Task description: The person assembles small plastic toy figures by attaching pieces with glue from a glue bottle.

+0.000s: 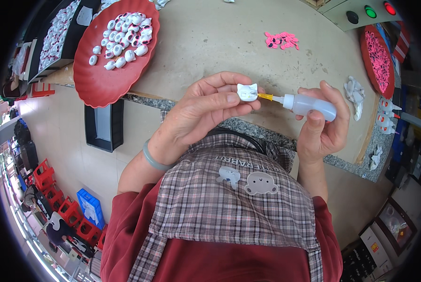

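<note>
My left hand [215, 98] pinches a small white cat-head-shaped piece [247, 92] between thumb and fingers, its two pointed ears upward. In my right hand [324, 122] lies a translucent squeeze bottle [311, 107], held sideways between thumb and fingers. Its yellow dispensing tip [265, 96] points left and meets the white piece's right side; whether any liquid comes out I cannot make out. Beyond my hands, a small pile of pink and black flat bits [282, 40] lies on the table [210, 42].
At the left edge of the table, a red scalloped tray [90, 84] carries several white pieces. A black bin [62, 56] of similar pieces stands beyond it. To the right are a red tray [366, 40] of pink bits, crumpled tissue [355, 94] and small glue bottles [385, 117].
</note>
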`<action>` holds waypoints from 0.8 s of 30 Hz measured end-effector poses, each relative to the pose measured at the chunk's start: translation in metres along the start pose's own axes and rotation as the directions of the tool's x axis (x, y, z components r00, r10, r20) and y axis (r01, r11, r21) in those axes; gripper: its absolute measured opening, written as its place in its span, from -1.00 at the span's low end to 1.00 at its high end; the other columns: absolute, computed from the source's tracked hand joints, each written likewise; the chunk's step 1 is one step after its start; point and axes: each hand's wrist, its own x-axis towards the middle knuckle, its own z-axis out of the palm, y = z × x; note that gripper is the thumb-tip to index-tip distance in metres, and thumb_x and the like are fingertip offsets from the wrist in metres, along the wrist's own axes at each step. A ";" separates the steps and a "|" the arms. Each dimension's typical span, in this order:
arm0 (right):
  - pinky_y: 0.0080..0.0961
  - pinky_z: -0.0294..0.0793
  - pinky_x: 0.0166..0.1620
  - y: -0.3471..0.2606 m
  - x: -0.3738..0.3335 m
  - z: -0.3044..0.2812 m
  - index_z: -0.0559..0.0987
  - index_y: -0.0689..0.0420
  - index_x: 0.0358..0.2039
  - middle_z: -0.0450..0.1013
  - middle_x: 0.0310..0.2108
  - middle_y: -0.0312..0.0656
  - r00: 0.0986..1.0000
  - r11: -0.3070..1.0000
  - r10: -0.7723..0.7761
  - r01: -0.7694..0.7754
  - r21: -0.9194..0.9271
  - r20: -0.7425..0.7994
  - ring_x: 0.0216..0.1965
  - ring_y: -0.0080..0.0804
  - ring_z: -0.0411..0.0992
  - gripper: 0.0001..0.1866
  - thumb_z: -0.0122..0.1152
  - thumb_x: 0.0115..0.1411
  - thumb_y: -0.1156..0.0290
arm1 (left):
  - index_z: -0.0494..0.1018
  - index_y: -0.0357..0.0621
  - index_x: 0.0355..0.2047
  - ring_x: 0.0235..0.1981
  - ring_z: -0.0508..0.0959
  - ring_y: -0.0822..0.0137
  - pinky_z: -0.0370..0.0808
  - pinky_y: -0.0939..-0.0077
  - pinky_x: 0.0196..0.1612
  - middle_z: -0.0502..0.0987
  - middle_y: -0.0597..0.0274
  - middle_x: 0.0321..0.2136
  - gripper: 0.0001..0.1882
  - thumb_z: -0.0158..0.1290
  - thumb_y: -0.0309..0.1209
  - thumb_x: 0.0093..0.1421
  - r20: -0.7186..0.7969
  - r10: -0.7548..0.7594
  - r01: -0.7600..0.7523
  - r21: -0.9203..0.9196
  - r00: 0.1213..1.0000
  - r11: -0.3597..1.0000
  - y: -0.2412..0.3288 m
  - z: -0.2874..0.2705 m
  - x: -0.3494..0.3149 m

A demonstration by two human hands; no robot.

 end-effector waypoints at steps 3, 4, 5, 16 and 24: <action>-0.65 0.36 -0.54 -0.001 0.001 0.002 0.36 0.32 0.00 0.47 -0.37 0.01 1.000 1.000 -0.010 0.010 -0.013 -0.016 -0.47 -0.43 0.44 -0.52 0.10 0.24 0.20 | 0.34 -0.35 -0.04 -0.09 0.53 0.12 0.53 0.47 0.01 0.39 -0.23 -0.04 -0.70 -0.06 -0.57 0.20 -0.002 -0.019 0.019 -0.032 1.000 0.999 0.000 0.000 0.000; -0.65 0.36 -0.54 -0.001 0.001 0.002 0.36 0.32 0.00 0.47 -0.37 0.01 1.000 1.000 -0.009 0.009 -0.014 -0.016 -0.47 -0.43 0.44 -0.52 0.10 0.24 0.20 | 0.34 -0.35 -0.04 -0.09 0.53 0.12 0.53 0.47 0.01 0.39 -0.23 -0.04 -0.70 -0.06 -0.57 0.20 -0.002 -0.019 0.019 -0.033 1.000 0.999 0.000 0.000 0.001; -0.66 0.37 -0.54 -0.001 0.000 0.001 0.36 0.32 0.00 0.47 -0.37 0.01 1.000 1.000 -0.007 0.007 -0.018 -0.008 -0.47 -0.43 0.44 -0.52 0.10 0.24 0.20 | 0.34 -0.35 -0.04 -0.09 0.53 0.12 0.53 0.47 0.00 0.39 -0.22 -0.04 -0.70 -0.06 -0.57 0.21 0.000 -0.018 0.018 -0.030 1.000 0.999 -0.001 0.000 0.001; -0.66 0.37 -0.54 0.001 0.000 -0.001 0.38 0.32 -0.01 0.47 -0.36 0.00 1.000 0.999 0.003 -0.003 -0.043 0.002 -0.45 -0.43 0.46 -0.53 0.11 0.23 0.20 | 0.37 -0.35 -0.06 -0.09 0.54 0.16 0.50 0.47 0.02 0.46 -0.09 -0.10 -0.71 -0.04 -0.57 0.20 0.032 -0.009 0.010 -0.043 0.999 0.999 0.001 -0.002 0.001; -0.67 0.39 -0.53 -0.002 0.001 -0.003 0.38 0.32 -0.02 0.48 -0.36 0.01 1.000 0.997 0.000 0.002 -0.081 0.024 -0.44 -0.42 0.47 -0.55 0.12 0.23 0.23 | 0.34 -0.35 -0.02 -0.10 0.54 0.11 0.54 0.49 -0.02 0.38 -0.26 -0.04 -0.69 -0.06 -0.58 0.21 0.028 0.010 -0.009 -0.034 1.000 0.999 0.003 -0.005 0.002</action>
